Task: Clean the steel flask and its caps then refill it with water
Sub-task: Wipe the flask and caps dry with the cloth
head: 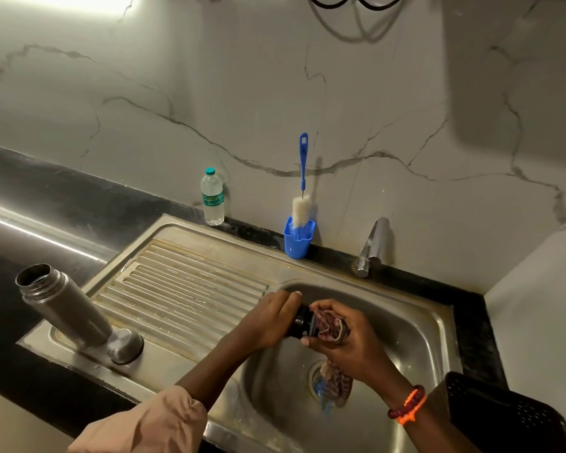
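White veined marble wall [275,93], bright glare at 11 o'clock; black counter [62,191]; chrome tap [373,246] at 3 o'clock.

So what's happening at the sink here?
A person is cleaning a flask's parts over the sink basin. The left hand holds a black inner cap while the right hand rubs it with a cloth. The open steel flask stands on the drainboard with its steel outer cap beside it.
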